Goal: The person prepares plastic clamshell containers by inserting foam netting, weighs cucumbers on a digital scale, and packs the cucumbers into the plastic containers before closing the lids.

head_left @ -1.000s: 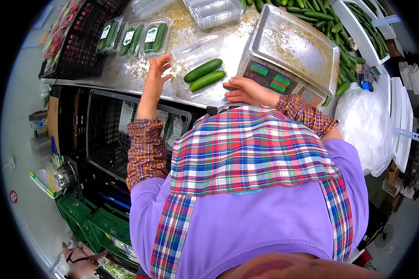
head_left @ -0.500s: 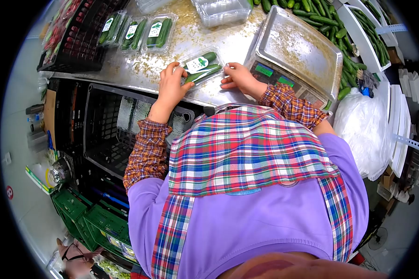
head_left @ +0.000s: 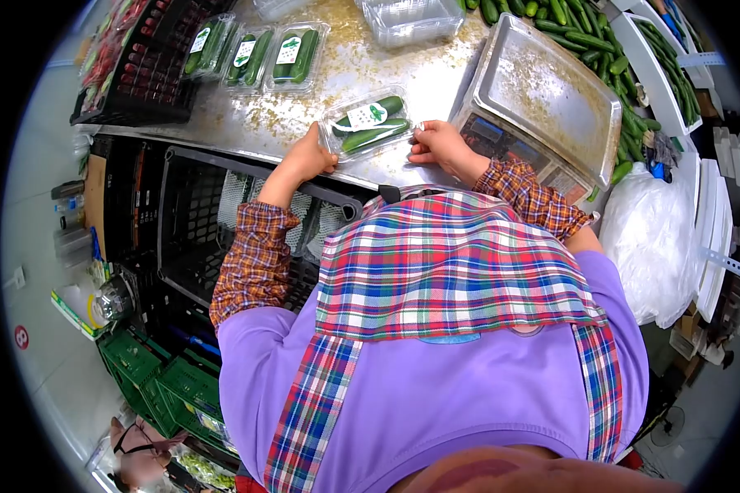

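A clear plastic clamshell pack of cucumbers (head_left: 373, 134) with a white label band lies on the metal table in front of me. My left hand (head_left: 311, 154) grips its lower left edge, thumb and fingers closed at the rim. At the opposite end, my right hand (head_left: 442, 146) pinches the right rim with bent fingers. Both hands stay at the pack's edges, and its label is uncovered. Further back on the left stand three similar labelled cucumber packs (head_left: 296, 56) in a row.
Right of the pack is a scale (head_left: 543, 86) with a metal tray. Loose cucumbers (head_left: 588, 39) are heaped behind it. Stacked clear containers (head_left: 411, 20) stand at the back. A black crate (head_left: 144, 78) is at left, another crate (head_left: 173, 222) below the table edge.
My left hand has moved from over the pack's label to its left edge. My right hand stays at the right end. The scale's green display has gone dark, and the view has shifted slightly.
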A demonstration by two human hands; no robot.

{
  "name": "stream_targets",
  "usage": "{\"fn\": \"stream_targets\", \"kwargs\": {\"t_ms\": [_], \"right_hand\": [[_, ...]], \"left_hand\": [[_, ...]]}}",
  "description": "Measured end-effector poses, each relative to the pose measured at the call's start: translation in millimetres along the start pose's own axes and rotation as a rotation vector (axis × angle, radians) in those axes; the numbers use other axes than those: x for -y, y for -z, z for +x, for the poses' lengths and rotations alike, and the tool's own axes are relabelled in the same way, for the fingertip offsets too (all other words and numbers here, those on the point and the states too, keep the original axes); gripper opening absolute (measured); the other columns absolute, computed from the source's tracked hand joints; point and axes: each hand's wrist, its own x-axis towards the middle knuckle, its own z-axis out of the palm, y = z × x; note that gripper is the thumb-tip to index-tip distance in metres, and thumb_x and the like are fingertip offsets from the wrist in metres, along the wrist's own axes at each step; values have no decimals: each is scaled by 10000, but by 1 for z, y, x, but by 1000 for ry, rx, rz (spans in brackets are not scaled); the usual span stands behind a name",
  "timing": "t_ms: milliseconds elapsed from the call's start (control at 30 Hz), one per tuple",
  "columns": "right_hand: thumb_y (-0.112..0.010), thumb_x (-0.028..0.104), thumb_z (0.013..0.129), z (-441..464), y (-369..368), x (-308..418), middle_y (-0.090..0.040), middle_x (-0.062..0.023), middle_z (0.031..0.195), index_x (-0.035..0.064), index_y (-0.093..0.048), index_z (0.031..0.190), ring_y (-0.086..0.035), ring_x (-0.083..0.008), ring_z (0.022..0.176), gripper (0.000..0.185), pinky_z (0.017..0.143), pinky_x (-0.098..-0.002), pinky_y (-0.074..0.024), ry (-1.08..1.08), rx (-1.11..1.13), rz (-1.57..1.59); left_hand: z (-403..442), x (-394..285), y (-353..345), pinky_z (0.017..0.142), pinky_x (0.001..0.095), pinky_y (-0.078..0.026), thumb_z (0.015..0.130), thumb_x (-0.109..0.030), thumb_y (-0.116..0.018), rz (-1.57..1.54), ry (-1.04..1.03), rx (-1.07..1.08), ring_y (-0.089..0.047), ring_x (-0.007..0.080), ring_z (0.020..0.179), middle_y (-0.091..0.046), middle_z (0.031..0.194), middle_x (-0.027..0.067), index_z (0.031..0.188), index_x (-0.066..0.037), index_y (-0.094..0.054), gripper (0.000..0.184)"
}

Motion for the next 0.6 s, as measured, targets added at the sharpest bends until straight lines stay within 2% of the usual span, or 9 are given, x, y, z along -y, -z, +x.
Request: {"fn": "stream_targets", "kwargs": {"t_ms": [100,200,300,500,600], "right_hand": [[-536,53,884,4,0,-1,-520,-92,850,-26,-447,1030,-570,-150,656,188,584,-342,-598,24,2,11],[-521,53,891,7,1,1,-516,-79,817,-21,-461,993,-533,-128,603,140,605,-350,-599,25,-2,-36],[-507,50,891,7,-1,5,-508,-59,774,-14,-474,945,-496,-109,566,91,595,-337,-593,-8,4,-69],[-534,62,866,10,-1,0,-503,-48,753,2,-488,917,-500,-114,571,91,499,-275,-536,38,-47,-105],[-547,65,857,14,-1,-7,-502,-47,748,9,-494,911,-507,-121,574,95,479,-265,-520,76,-58,-146]], "left_hand": [[8,5,-2,544,283,-505,786,-1,-636,-287,46,24,-616,176,620,-646,746,141,1430,5,-63,863],[7,-4,-1,527,279,-504,782,25,-624,-406,110,58,-595,167,593,-632,747,129,1443,-44,-62,870],[13,0,-6,513,287,-509,774,46,-617,-338,95,28,-591,164,597,-633,770,124,1438,-47,-78,861],[12,-5,-12,516,290,-530,758,68,-603,-286,105,-24,-609,186,646,-617,818,141,1422,-41,-109,835],[17,-3,-14,586,307,-541,774,90,-553,-316,134,-23,-619,207,762,-606,881,146,1433,-45,-53,839]]}}
